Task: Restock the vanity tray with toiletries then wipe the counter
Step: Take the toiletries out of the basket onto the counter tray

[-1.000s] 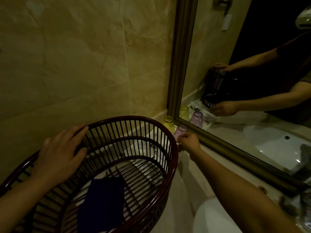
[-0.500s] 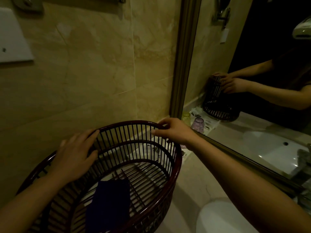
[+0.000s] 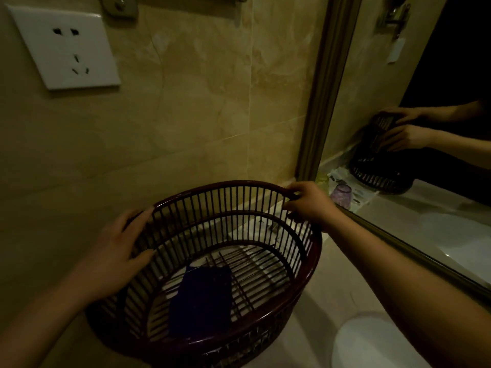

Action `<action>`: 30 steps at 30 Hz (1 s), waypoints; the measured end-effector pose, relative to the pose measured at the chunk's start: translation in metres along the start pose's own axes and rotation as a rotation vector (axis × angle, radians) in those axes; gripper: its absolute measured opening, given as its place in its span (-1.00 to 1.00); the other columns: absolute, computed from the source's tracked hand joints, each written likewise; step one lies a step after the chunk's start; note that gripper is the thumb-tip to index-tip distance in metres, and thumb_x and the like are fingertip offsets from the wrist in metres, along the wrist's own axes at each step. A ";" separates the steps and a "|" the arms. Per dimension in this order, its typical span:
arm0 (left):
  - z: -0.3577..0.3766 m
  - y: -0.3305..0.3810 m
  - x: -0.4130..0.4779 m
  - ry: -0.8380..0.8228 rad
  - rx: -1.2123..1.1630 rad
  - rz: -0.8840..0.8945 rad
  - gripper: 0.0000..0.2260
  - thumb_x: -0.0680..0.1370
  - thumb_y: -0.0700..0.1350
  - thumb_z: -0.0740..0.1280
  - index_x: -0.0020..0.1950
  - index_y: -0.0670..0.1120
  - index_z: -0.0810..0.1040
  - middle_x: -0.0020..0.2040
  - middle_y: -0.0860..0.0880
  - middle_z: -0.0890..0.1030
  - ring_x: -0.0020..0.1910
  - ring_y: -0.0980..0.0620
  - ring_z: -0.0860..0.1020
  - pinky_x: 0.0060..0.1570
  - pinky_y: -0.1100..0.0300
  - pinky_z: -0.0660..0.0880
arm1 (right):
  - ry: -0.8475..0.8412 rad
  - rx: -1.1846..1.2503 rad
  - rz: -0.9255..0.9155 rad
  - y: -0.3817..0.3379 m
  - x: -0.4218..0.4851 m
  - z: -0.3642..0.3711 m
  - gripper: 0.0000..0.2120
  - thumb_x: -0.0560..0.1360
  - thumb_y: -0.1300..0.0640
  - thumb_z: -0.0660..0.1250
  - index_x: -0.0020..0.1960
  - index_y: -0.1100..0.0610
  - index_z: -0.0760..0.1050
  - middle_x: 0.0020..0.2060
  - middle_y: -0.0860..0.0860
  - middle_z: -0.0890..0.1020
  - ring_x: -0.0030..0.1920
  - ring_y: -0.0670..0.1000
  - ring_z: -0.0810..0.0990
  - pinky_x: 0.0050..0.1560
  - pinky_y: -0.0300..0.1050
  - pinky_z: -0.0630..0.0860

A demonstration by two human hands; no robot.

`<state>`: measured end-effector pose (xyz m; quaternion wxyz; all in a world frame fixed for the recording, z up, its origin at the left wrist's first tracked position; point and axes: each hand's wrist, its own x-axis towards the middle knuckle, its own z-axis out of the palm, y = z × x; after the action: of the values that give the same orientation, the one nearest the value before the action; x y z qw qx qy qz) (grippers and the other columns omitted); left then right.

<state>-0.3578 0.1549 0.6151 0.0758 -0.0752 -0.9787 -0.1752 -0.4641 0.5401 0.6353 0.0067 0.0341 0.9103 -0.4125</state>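
A dark red slatted basket sits on the pale counter against the tiled wall. A folded dark blue cloth lies flat on its floor. My left hand grips the basket's left wall, fingers curled over the rim. My right hand holds the far right rim. White paper shows through the slats behind the basket. The tumblers behind my right hand are hidden; one purple tumbler appears only as a mirror reflection.
A framed mirror runs along the right and reflects my arms and the basket. A white wall socket is at upper left. A white basin rim lies at lower right.
My right hand left the purple tumbler by the mirror and took hold of the basket's far rim. My view lifted, bringing the socket into sight. The left hand stayed on the basket.
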 end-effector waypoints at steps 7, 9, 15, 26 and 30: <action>0.004 -0.010 -0.067 0.257 -0.437 -0.223 -0.40 0.44 -0.22 0.47 0.41 0.15 0.39 0.29 -0.05 0.41 0.17 0.15 0.40 0.06 0.62 0.24 | 0.035 0.082 -0.018 -0.009 -0.011 -0.001 -0.70 0.46 0.32 0.45 0.16 0.12 0.58 -0.13 0.16 0.68 -0.23 0.15 0.72 -0.17 0.19 0.69; 0.005 -0.003 -0.081 0.303 -0.506 -0.285 -0.41 0.45 -0.24 0.46 0.41 0.12 0.42 0.32 -0.06 0.39 0.28 0.08 0.37 0.25 0.38 0.24 | 0.022 0.098 -0.037 -0.018 -0.018 -0.002 -0.70 0.47 0.30 0.45 0.17 0.11 0.58 -0.13 0.14 0.68 -0.21 0.12 0.72 -0.16 0.15 0.69; -0.013 0.018 -0.118 0.509 -0.573 -0.408 -0.48 0.48 -0.26 0.41 0.39 0.07 0.45 0.32 -0.03 0.41 0.24 0.04 0.42 0.24 0.11 0.31 | -0.038 0.155 -0.079 -0.046 -0.044 -0.003 -0.65 0.49 0.27 0.44 0.24 0.07 0.54 -0.11 0.09 0.69 -0.15 0.07 0.72 -0.09 0.11 0.69; -0.046 -0.005 -0.247 0.724 -0.659 -0.587 -0.46 0.30 0.17 0.35 0.28 0.40 0.43 0.28 0.28 0.50 0.28 0.16 0.47 0.20 -0.08 0.43 | -0.114 0.182 -0.267 -0.098 -0.143 0.028 -0.64 0.51 0.20 0.42 0.27 -0.03 0.52 -0.07 0.01 0.68 -0.13 0.02 0.70 -0.08 0.02 0.68; -0.046 -0.042 -0.296 0.760 -0.635 -0.598 -0.51 0.46 -0.04 0.36 0.31 0.39 0.42 0.26 0.29 0.52 0.24 0.18 0.49 0.18 -0.09 0.46 | -0.169 0.200 -0.266 -0.118 -0.187 0.060 -0.70 0.51 0.24 0.41 0.18 -0.04 0.53 -0.04 0.04 0.68 -0.10 0.03 0.69 -0.03 0.05 0.67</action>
<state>-0.0704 0.0644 0.5922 0.3428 0.2536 -0.7612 -0.4886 -0.2866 0.4065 0.6917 0.0254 -0.1207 0.8574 -0.4996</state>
